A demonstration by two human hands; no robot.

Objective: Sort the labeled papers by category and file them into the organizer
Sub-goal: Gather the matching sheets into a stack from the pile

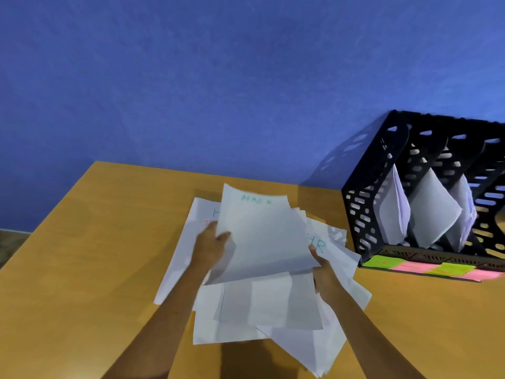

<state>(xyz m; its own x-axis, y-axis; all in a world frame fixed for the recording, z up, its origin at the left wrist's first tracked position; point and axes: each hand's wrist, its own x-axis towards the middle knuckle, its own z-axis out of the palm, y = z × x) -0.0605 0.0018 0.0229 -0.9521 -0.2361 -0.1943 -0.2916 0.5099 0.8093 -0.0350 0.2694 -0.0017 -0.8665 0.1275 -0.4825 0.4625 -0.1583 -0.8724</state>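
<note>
The brown wooden surface (82, 269) carries a black perforated plastic organizer (363, 214) at three o'clock, some slots already holding sheets, with green and pink sticky labels (426, 268) along its front. A loose white paper pile (259, 310) lies at centre. The left hand (210, 247) and right hand (325, 272) pinch a raised white sheet with green lettering (262, 236), fingers clamped on its edges. Judged mid-sort: next, read the blurred label and carry it rightward to the matching slot; nothing blocks the way.

Both forearms are bare from the bottom edge of the frame up to the left hand (216, 246) and the right hand (322, 265), with no sleeve, and, as far as the slightly blurred view lets me tell, no watch, ring or bracelet.
</note>
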